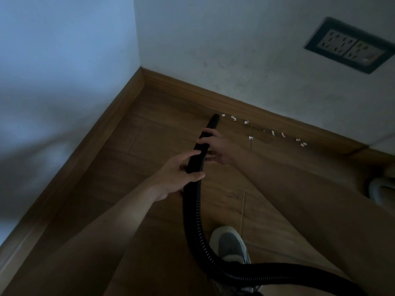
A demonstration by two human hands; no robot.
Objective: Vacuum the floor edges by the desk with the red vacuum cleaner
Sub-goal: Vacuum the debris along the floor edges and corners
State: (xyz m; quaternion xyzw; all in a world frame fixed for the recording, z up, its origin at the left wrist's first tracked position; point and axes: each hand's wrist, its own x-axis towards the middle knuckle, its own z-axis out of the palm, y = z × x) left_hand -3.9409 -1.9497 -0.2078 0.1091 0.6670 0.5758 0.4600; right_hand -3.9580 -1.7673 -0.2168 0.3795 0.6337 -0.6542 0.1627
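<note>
HOLD: left grip [177,174], right grip [217,146] both clasping nozzle [211,126] | POSITION: tip beside paper scraps [272,132] | RISK: scattering scraps along skirting [267,119] through hasty sweep

Hose [190,202]: one. Shoe [229,244]: one. Paper scraps [246,122]: about nine.

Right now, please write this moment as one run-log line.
left hand: grips hose; right hand: grips nozzle; scraps: along baseboard, right of nozzle tip
</note>
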